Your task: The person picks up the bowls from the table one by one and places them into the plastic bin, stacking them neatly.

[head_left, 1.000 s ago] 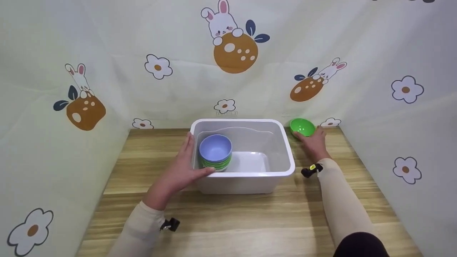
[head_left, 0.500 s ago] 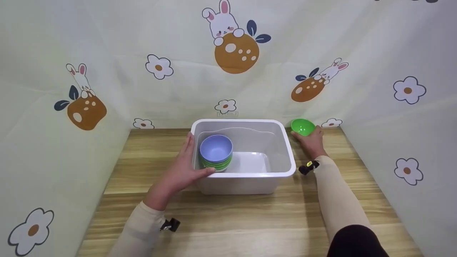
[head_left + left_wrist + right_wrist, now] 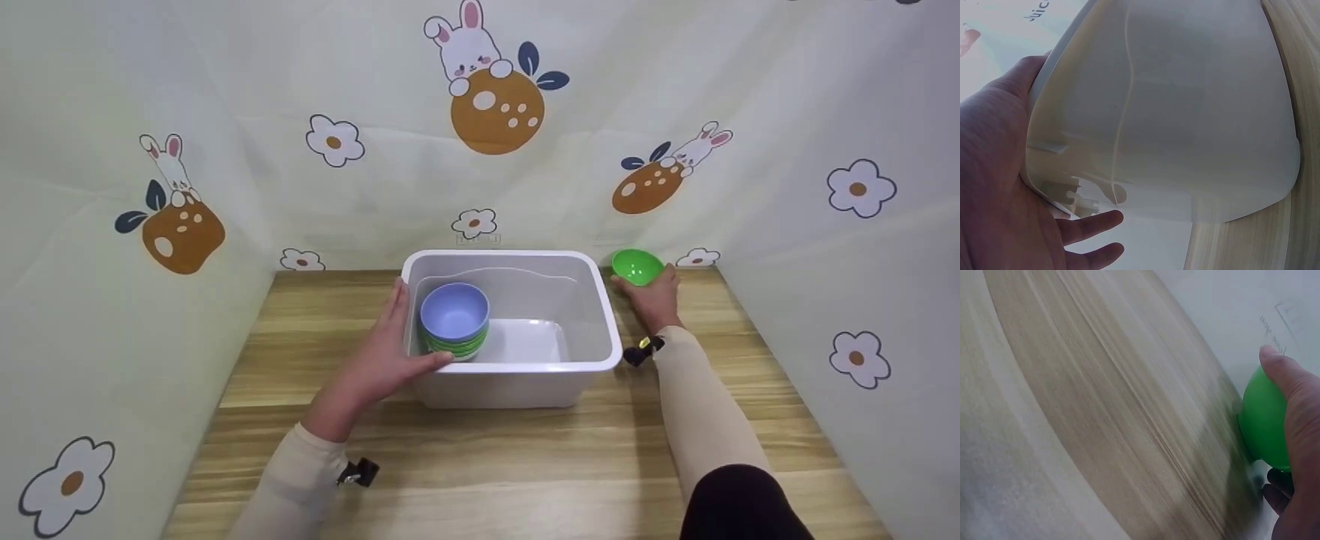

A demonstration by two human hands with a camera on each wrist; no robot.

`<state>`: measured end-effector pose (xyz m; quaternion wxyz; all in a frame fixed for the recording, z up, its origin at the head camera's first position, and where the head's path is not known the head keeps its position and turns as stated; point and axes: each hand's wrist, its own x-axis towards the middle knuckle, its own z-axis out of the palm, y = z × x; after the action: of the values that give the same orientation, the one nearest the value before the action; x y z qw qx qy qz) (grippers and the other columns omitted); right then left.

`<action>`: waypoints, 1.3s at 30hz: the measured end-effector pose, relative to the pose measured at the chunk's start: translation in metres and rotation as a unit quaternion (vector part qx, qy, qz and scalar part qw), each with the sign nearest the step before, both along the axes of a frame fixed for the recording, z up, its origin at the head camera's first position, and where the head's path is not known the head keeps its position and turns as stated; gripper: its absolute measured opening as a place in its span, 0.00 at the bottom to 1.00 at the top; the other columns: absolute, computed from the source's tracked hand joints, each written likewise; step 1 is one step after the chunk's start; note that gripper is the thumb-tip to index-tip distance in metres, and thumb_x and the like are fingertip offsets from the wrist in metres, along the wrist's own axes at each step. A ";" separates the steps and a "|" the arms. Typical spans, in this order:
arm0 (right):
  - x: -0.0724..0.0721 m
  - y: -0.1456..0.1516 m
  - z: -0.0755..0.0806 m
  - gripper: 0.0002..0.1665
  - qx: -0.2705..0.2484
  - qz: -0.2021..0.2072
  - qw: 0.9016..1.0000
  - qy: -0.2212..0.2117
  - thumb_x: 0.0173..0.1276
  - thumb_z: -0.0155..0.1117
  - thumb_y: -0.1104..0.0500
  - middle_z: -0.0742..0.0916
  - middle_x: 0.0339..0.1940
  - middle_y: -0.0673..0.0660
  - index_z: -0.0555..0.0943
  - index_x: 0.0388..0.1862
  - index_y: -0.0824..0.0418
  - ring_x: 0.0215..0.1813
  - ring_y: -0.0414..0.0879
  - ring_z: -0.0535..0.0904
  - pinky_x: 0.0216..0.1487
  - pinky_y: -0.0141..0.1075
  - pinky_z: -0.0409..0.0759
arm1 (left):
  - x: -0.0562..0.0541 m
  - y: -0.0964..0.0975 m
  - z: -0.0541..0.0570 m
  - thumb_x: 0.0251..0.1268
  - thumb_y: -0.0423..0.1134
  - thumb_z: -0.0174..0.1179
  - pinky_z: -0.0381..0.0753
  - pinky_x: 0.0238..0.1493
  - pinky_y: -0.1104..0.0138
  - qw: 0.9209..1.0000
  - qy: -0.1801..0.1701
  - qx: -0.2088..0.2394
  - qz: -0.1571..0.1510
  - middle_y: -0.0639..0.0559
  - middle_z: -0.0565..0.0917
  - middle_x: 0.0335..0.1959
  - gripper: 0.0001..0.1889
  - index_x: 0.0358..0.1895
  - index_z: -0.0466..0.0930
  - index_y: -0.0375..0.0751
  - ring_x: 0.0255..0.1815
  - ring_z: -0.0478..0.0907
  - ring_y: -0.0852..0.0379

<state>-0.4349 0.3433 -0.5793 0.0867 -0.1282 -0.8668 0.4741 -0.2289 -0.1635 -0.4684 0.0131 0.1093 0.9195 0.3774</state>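
In the head view a white plastic bin (image 3: 536, 368) stands on the table. My left hand (image 3: 373, 367) grips its near left corner, thumb over the front rim and fingers along the left side. The left wrist view shows fingertips (image 3: 1107, 224) against the bin's outer wall. Inside, at the left, a blue bowl (image 3: 454, 311) tops a stack of green bowls (image 3: 466, 348). Right of the bin, at the back of the table, my right hand (image 3: 657, 300) holds a green bowl (image 3: 636, 265) between thumb and fingers. The right wrist view shows this bowl (image 3: 1262, 417) upright, its base low at the tabletop.
Behind the wood-grain table (image 3: 510, 472) hangs a pale printed cloth (image 3: 390, 195), with further cloth at both sides. The bin's bare floor (image 3: 525, 341) shows right of the stack. A dark rounded thing (image 3: 746, 502) covers part of the right forearm.
My right wrist and forearm have swung slightly left, while the hand stays at the green bowl. The left hand, bin and stack hold their places.
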 end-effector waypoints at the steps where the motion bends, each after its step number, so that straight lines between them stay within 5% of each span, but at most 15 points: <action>1: 0.000 0.000 0.000 0.86 0.001 -0.001 1.000 0.001 0.64 0.84 0.35 0.51 0.88 0.77 0.31 0.91 0.68 0.88 0.69 0.53 0.89 0.57 0.55 | 0.000 0.000 0.000 0.54 0.81 0.73 0.61 0.80 0.30 1.000 0.001 0.000 0.000 0.48 0.33 0.94 0.78 0.93 0.32 0.46 0.90 0.47 0.30; 11: -0.006 0.004 -0.006 0.82 0.034 -0.004 0.999 0.021 0.64 0.84 0.36 0.57 0.84 0.78 0.37 0.89 0.73 0.86 0.69 0.58 0.88 0.55 0.58 | -0.001 0.000 -0.002 0.54 0.77 0.76 0.57 0.82 0.32 0.999 0.001 0.033 -0.003 0.46 0.33 0.94 0.78 0.93 0.32 0.47 0.91 0.43 0.32; 29: -0.002 0.007 -0.002 0.81 0.019 0.006 1.000 0.012 0.63 0.84 0.37 0.58 0.84 0.76 0.38 0.90 0.71 0.85 0.70 0.60 0.87 0.59 0.60 | 0.000 0.001 -0.001 0.53 0.77 0.77 0.58 0.82 0.32 0.999 -0.001 0.035 -0.003 0.47 0.33 0.94 0.77 0.93 0.32 0.49 0.91 0.44 0.32; 39: 0.005 0.016 -0.007 0.74 0.017 0.025 0.998 0.056 0.64 0.85 0.44 0.61 0.81 0.76 0.46 0.87 0.74 0.81 0.68 0.64 0.86 0.57 0.62 | -0.002 0.001 -0.002 0.55 0.77 0.76 0.60 0.81 0.32 0.999 0.015 0.030 -0.013 0.44 0.34 0.94 0.77 0.93 0.32 0.44 0.90 0.47 0.30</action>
<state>-0.4300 0.3590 -0.5859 0.1258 -0.0785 -0.8715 0.4675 -0.2309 -0.1630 -0.4703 0.0008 0.1275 0.9063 0.4030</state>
